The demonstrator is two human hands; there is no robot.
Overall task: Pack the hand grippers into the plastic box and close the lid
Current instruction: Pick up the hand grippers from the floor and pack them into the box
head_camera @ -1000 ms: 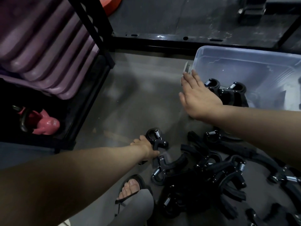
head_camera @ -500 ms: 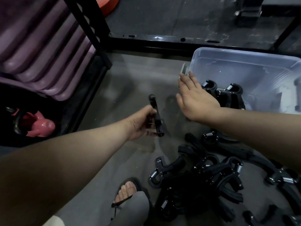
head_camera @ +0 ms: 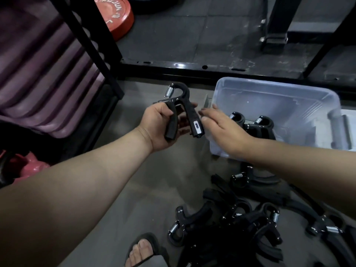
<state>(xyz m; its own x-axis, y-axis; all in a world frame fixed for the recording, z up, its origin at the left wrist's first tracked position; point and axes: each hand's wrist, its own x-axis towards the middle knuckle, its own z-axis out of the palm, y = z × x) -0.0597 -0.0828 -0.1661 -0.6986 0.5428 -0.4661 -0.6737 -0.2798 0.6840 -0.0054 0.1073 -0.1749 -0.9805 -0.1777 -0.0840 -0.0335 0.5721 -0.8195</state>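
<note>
The left hand is gripping one black hand gripper, thumb curled over the left handle and fingers wrapped behind it, holding it up above the floor with the spring end pointing far and the two handles pointing near. The right hand is reaching in from the right, fingers straight and relaxed, its fingertips just beside the gripper's right handle, possibly touching it; I cannot tell for sure. It is holding nothing.

Just to the right of both hands, the clear plastic box is sitting on the floor with no lid on it, and two packed grippers are standing side by side against its near-left wall, coils up. The right wrist is hanging over the box's near-left corner.

Nearer, below the right forearm, a pile of loose grippers is lying tangled on the floor, springs glinting here and there. At the near edge a sandalled foot is showing beside the pile.

Off to the left, a black rack is holding purple rolled mats, with a pink kettlebell low down. Farther back, a red weight plate is lying on the dark floor.
</note>
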